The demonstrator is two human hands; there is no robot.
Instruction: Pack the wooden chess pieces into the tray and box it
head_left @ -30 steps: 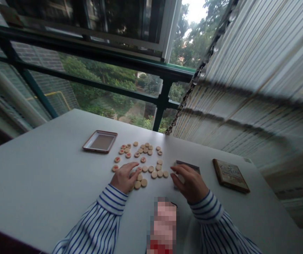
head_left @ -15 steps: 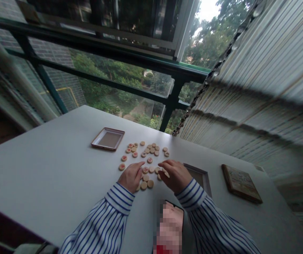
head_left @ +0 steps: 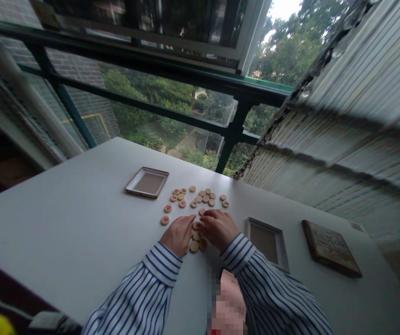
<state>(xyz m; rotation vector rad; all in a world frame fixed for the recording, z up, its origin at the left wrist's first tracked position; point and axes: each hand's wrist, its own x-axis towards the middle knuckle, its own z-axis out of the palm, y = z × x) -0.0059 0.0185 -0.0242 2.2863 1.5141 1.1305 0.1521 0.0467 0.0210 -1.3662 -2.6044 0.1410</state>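
Observation:
Round wooden Chinese chess pieces lie loose on the white table (head_left: 91,204), some showing red or dark characters and others plain. My left hand (head_left: 179,235) rests beside the near group, its fingers stretched toward a red-marked piece (head_left: 196,225). From the other side my right hand (head_left: 219,228) is cupped low over the pieces, thumb and fingers a little apart, fingertips by that same piece. Another red-marked piece (head_left: 202,211) sits just beyond the right fingertips. Plain pieces (head_left: 194,246) lie between my wrists. Whatever is under my right palm is hidden.
A shallow box lid or tray (head_left: 147,182) lies at the far left, another tray (head_left: 285,251) right of my right hand. Farther right is a brown carved-looking box (head_left: 330,249). A partly blurred phone-like object (head_left: 229,298) lies near my right forearm. Railing (head_left: 234,125) and window stand behind.
My right hand has moved left, toward my left hand, and now covers pieces that were visible before. The gap between the hands is narrower. The view has shifted slightly.

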